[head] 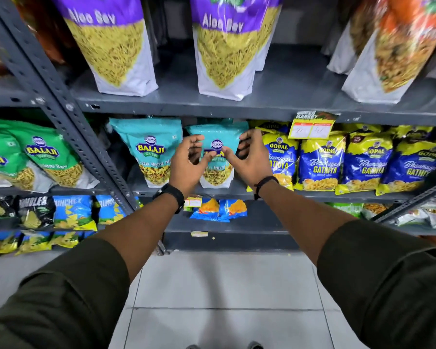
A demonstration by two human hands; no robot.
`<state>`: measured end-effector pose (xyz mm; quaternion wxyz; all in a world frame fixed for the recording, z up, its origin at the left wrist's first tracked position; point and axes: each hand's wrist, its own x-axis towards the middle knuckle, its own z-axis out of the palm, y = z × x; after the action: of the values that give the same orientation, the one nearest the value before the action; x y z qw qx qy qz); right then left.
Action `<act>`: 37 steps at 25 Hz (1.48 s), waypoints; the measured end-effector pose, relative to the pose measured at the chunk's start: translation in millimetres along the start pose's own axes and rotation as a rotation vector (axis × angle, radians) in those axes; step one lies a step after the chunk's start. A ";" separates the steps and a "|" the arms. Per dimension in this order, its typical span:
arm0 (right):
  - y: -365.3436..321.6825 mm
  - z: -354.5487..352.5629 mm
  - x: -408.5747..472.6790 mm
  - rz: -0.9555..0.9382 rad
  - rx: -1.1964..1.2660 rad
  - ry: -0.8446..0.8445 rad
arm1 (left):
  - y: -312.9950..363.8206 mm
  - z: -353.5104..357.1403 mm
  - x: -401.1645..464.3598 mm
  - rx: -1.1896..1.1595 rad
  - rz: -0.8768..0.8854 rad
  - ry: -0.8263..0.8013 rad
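Teal pouch (217, 144): stands upright on the middle shelf (239, 191), between a matching pouch (151, 149) to its left and the blue-and-yellow Gopal packs (320, 159) just beside it on the right.
Left grip (189, 163): thumb laid across the printed front, fingers curled at the pouch's left edge, so it pinches that side.
Right grip (249, 159): thumb on the front, fingers wrapped round the right edge and partly hidden behind it, closed on the pouch.
Feel: probably light. It looks like a thin glossy film bag of loose snack mix, with soft walls that crumple, a slick surface, and contents that would crush under a hard squeeze.
Where to hold: the two side seams at about mid-height, where both hands already are. The flat sealed top band would also do. The bulging belly is the worst place to hold.
Watch for: the nearest Gopal pack sits close against the right fingers and could tip. A yellow price tag (311, 128) hangs from the shelf above, near that hand.
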<state>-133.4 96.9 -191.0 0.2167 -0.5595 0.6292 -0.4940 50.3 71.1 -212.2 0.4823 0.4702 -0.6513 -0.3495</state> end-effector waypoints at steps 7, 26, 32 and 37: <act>-97.3 -54.2 48.3 -0.142 0.087 0.243 | 106.3 -26.4 44.6 -0.010 0.152 0.189; -107.2 -83.1 113.8 0.062 0.035 -0.114 | 141.3 -3.8 121.5 0.027 -0.031 0.036; -101.0 -97.0 116.6 0.068 0.005 -0.124 | 153.9 6.2 115.7 0.054 -0.028 0.059; -100.8 -98.2 115.2 0.078 -0.004 -0.123 | 156.9 9.2 113.1 0.072 -0.011 0.069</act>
<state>-197.3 39.9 -30.6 0.2728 -0.5643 0.6369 -0.4488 -12.1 12.9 -38.4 0.4851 0.5027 -0.6439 -0.3121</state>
